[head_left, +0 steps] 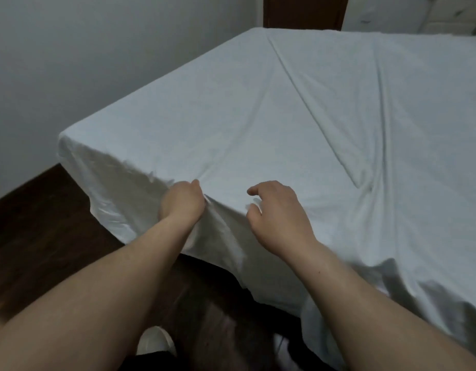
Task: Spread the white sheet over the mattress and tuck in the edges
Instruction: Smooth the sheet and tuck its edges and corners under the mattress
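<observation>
Already the white sheet point(298, 108) covers the mattress top from the near edge to the far corner by the wall point(71, 62), with long diagonal creases running across its right half. Near side of the sheet hangs loose over the bed edge, bunched and uneven, lowest at the right where it sags toward the dark wood floor point(39, 236).

Left hand point(182, 200) sits right at the near edge of the bed, fingers curled into the cloth: it grips a gathered fold of the sheet, and creases fan out from the grip across the top surface and down the hanging part. Fingertips themselves are buried in fabric, not visible.

Right hand point(277, 212) is just beside it, to the right, above the same edge. Fingers loosely bent and spread, thumb apart; nothing pinched between them. Whether the fingertips touch the cloth I cannot tell; the sheet lies directly beneath the palm.

Both forearms bare. A pale shoe point(155, 341) shows on the floor below, between the arms.
</observation>
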Tool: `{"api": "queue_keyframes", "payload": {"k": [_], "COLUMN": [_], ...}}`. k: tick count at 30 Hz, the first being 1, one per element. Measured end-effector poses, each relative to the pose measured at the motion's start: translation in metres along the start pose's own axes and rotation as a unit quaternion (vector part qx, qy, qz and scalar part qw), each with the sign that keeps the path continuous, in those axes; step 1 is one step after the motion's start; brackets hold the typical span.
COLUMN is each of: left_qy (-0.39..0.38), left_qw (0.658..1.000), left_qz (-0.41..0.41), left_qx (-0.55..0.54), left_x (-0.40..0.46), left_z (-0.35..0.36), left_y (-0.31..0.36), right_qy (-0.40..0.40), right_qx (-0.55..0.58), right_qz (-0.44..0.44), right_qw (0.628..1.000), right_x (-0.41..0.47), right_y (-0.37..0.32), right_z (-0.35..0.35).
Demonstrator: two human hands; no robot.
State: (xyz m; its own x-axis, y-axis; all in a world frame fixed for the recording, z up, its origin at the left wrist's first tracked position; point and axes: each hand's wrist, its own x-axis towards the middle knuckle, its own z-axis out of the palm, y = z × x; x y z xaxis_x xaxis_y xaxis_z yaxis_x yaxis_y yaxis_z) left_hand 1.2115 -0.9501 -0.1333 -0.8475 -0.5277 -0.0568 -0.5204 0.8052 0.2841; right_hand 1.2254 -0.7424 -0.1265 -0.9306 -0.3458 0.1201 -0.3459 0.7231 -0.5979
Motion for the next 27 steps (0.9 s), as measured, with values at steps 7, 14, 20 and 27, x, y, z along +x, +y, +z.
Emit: {"api": "queue_keyframes", "payload": {"k": [7, 14, 20, 27], "left_qy": [-0.017, -0.131, 0.035, -0.040], "left_qw": [0.919, 0.879, 0.899, 0.787], "left_qz": [-0.193, -0.172, -0.219, -0.315], "left_qx": [-0.342, -0.426, -0.378, -0.529], "left_x": [0.015, -0.027, 0.026, -0.007], "left_z": [-0.029, 0.043, 0.031, 0.023], "left_y": [-0.010, 0.034, -0.025, -0.040], "right_qy": [-0.050, -0.104, -0.060, -0.059], "right_qx": [-0.172, -0.244, -0.189, -0.217], "right_qz": [0.096, 0.077, 0.090, 0.102], "right_qw": [0.979, 0.961, 0.976, 0.969], "right_x": [-0.032, -0.048, -0.046, -0.043], "right_y": [0.050, 0.058, 0.061, 0.061], "right_z": [-0.024, -0.021, -0.024, -0.020]}}
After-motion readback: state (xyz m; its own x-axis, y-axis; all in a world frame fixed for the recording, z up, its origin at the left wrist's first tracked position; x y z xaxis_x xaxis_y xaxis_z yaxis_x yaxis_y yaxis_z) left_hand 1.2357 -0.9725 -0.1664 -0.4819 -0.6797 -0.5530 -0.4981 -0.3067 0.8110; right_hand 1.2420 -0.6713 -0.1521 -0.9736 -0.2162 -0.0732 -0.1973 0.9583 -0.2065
